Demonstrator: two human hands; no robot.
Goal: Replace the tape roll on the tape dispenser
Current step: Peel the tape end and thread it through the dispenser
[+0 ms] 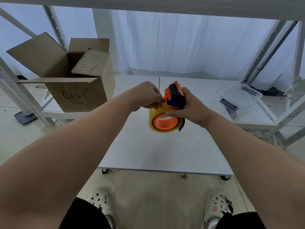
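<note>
Bare white table [165,151] on casters.

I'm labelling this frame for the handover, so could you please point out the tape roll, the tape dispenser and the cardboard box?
tape roll [152,120]: head view, on its yellowish left outer wall.
tape dispenser [175,99]: head view, on its blue side plate.
cardboard box [77,95]: head view, on its front wall with the handwriting.

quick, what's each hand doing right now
Left hand: closed, pinching the tape's loose end.
Right hand: closed, holding the tape dispenser with the tape roll on it.
</note>
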